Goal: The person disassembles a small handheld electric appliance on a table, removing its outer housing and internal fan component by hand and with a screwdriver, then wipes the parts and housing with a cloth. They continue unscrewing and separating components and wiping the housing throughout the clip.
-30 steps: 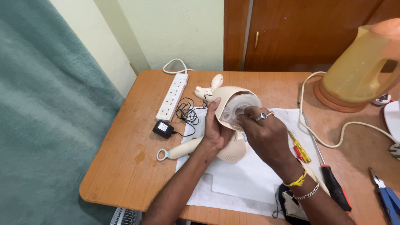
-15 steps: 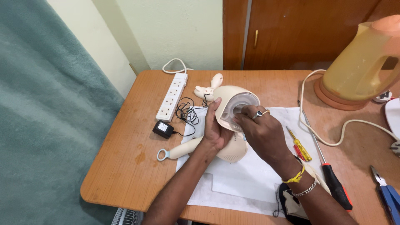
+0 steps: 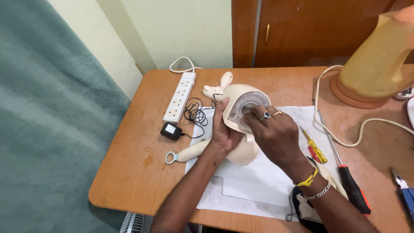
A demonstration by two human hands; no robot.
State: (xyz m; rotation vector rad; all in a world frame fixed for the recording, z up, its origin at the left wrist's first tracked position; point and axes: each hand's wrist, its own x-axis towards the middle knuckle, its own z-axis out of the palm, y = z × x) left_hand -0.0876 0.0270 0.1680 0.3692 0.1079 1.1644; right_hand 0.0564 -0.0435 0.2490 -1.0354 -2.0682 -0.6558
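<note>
Appliance: a cream plastic appliance (image 3: 241, 129) with a clear round front sits on a white sheet (image 3: 267, 181) mid-table, tipped up between both hands.
Left hand (image 3: 222, 129): wrapped round the appliance's left side, thumb up along the rim, bracing it.
Right hand (image 3: 274, 133): fingers curled narrow on the clear front; whether they pinch anything, I cannot tell.
Handling: looks light, stiff and smooth, likely slippery; the clear part may crack. Best gripped by the rounded body.
Nearby: power strip (image 3: 180, 97), black adapter (image 3: 171, 131), screwdrivers (image 3: 315, 146).

right hand (image 3: 276, 133) slid lower over cream appliance (image 3: 241, 116), shell tipped slightly
</note>
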